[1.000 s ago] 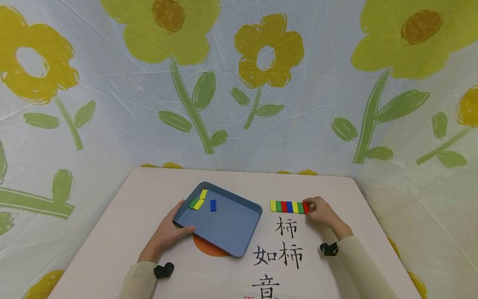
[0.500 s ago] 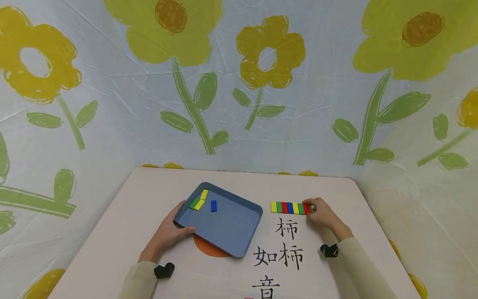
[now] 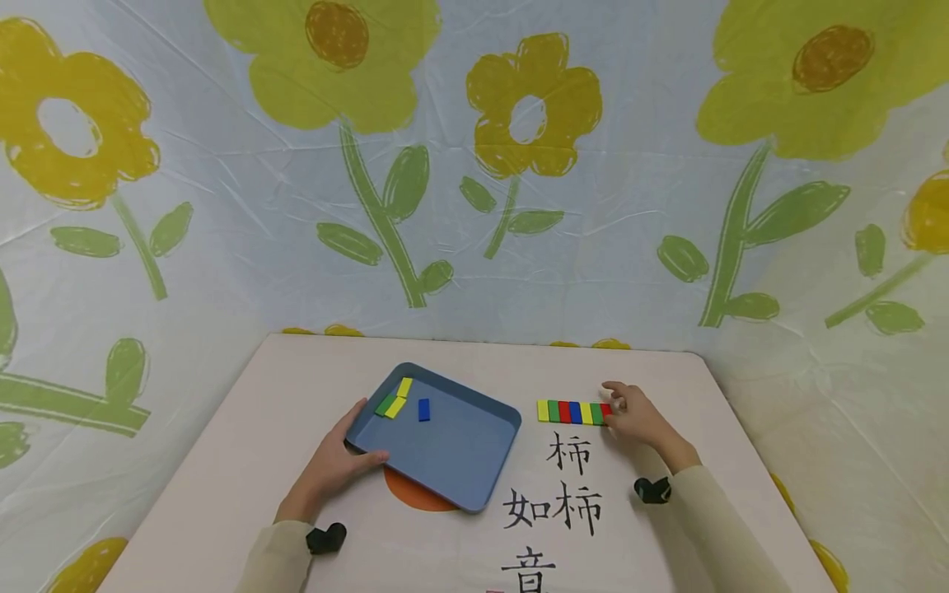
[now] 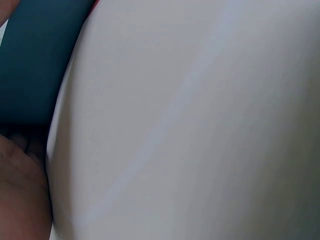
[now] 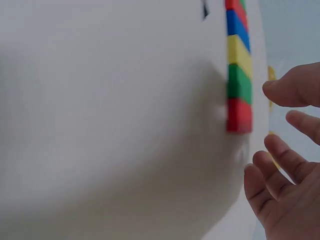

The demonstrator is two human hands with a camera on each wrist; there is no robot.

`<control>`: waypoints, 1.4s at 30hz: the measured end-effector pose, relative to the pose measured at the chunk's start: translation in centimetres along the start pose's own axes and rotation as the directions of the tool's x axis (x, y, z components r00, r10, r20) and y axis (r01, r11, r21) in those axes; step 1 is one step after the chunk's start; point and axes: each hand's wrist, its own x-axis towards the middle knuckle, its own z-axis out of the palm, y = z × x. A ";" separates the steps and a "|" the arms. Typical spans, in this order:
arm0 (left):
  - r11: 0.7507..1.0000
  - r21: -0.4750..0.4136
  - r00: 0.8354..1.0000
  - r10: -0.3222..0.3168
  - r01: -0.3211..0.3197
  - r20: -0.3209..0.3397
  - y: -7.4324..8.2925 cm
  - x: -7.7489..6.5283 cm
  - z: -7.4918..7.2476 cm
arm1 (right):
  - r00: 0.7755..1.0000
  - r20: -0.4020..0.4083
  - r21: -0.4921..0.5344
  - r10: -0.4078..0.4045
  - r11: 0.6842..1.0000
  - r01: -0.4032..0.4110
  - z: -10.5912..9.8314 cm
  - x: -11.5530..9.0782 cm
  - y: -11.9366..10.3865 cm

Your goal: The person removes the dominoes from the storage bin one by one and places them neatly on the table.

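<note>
My left hand [image 3: 334,457] grips the left corner of a blue-grey tray [image 3: 452,449], thumb along its near rim and fingers at its left side. In the left wrist view the tray's dark outer wall [image 4: 40,65] stands close above the palm. Inside lie a blue domino-shaped block [image 3: 424,410], two yellow blocks [image 3: 404,387] and a green block [image 3: 385,404]. To the right, a straight row of several coloured blocks [image 3: 575,412] lies on the table, side by side. My right hand [image 3: 641,418] is at its right end, fingers spread and holding nothing, beside the last red block [image 5: 240,116].
The pale table [image 3: 245,461] carries black brush characters [image 3: 556,502] and an orange printed shape [image 3: 415,492] partly under the tray. A flower-patterned cloth [image 3: 593,272] hangs behind and on both sides.
My right hand has let go of the red block at the row's right end, and its fingers have spread and lifted. The left hand and tray stay put.
</note>
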 end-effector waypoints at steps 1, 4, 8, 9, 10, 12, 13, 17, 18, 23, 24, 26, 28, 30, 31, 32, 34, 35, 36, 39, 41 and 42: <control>1.000 -0.001 1.000 0.000 0.000 -0.001 0.0 0.0 0.0 | 1.000 -0.004 0.002 -0.015 1.000 0.015 -0.2 0.2 -0.5; 1.000 -0.001 1.000 0.002 -0.002 -0.001 0.0 0.0 -0.1 | 0.998 -0.015 0.011 -0.061 0.998 0.061 -0.5 1.1 -2.2; 1.000 0.001 1.000 0.004 -0.004 -0.003 0.0 0.0 -0.1 | 0.993 0.013 0.019 -0.120 0.993 0.120 -0.3 2.7 -4.9; 1.000 -0.001 1.000 0.004 -0.004 -0.005 0.0 0.0 -0.1 | 0.990 0.027 0.018 -0.136 0.991 0.135 -0.1 3.1 -5.6; 1.000 -0.003 1.000 0.004 -0.004 -0.006 0.0 -0.1 -0.1 | 0.988 0.041 0.021 -0.151 0.988 0.151 0.2 3.5 -6.3; 1.000 -0.003 1.000 0.007 -0.007 -0.007 0.0 -0.1 -0.1 | 0.980 0.075 0.020 -0.183 0.983 0.182 0.8 4.1 -7.8; 1.000 -0.003 1.000 0.007 -0.007 -0.007 0.0 -0.1 -0.1 | 0.976 0.091 0.026 -0.198 0.980 0.196 1.1 4.4 -8.6; 1.000 0.000 1.000 0.012 -0.012 -0.006 0.0 -0.2 0.0 | 0.959 0.130 0.038 -0.253 0.967 0.251 2.7 5.3 -11.7; 1.000 0.002 1.000 0.015 -0.015 -0.008 0.0 -0.2 0.0 | 0.954 0.136 0.042 -0.266 0.964 0.262 3.1 5.4 -12.5; 1.000 0.006 1.000 0.018 -0.018 -0.015 -0.1 -0.2 0.0 | 0.932 0.156 0.062 -0.328 0.945 0.323 5.8 6.1 -15.8; 1.000 0.007 1.000 0.019 -0.019 -0.016 0.0 -0.2 0.0 | 0.927 0.155 0.061 -0.340 0.940 0.335 6.4 6.1 -16.4; 1.000 0.008 1.000 0.023 -0.023 -0.014 0.0 -0.2 0.0 | 0.918 0.160 0.053 -0.364 0.931 0.360 7.5 6.3 -17.4; 1.000 0.007 1.000 0.026 -0.026 -0.014 0.0 -0.2 0.0 | 0.907 0.166 0.046 -0.386 0.922 0.384 8.4 6.3 -18.4; 0.999 0.008 0.999 0.031 -0.031 -0.013 -0.1 -0.2 0.0 | 0.899 0.172 0.038 -0.404 0.914 0.404 9.3 6.4 -19.3; 0.999 0.009 0.999 0.032 -0.032 -0.014 -0.2 -0.2 0.0 | 0.893 0.175 0.044 -0.414 0.910 0.412 9.6 6.4 -19.8; 0.999 0.009 0.999 0.031 -0.031 -0.016 -0.2 -0.2 0.0 | 0.889 0.177 0.046 -0.423 0.905 0.422 9.9 6.4 -20.2; 0.999 0.012 0.999 0.033 -0.032 -0.017 -0.2 -0.1 0.0 | 0.881 0.174 0.064 -0.439 0.898 0.435 10.5 6.4 -20.9; 0.999 0.014 0.999 0.034 -0.033 -0.018 -0.2 -0.1 0.0 | 0.879 0.173 0.069 -0.445 0.896 0.440 10.8 6.4 -21.2; 0.999 0.016 0.999 0.035 -0.035 -0.018 -0.2 -0.1 0.0 | 0.877 0.174 0.074 -0.448 0.894 0.443 11.0 6.4 -21.5; 0.999 0.015 0.999 0.032 -0.031 -0.019 -0.1 0.0 0.0 | 0.871 0.180 0.089 -0.457 0.889 0.448 11.9 6.4 -22.3; 0.999 0.011 0.999 0.032 -0.031 -0.016 0.0 0.0 -0.1 | 0.868 0.188 0.099 -0.459 0.888 0.448 12.5 6.4 -22.7; 1.000 0.005 0.999 0.031 -0.031 -0.016 0.0 0.0 -0.1 | 0.867 0.195 0.101 -0.458 0.889 0.447 12.8 6.4 -22.8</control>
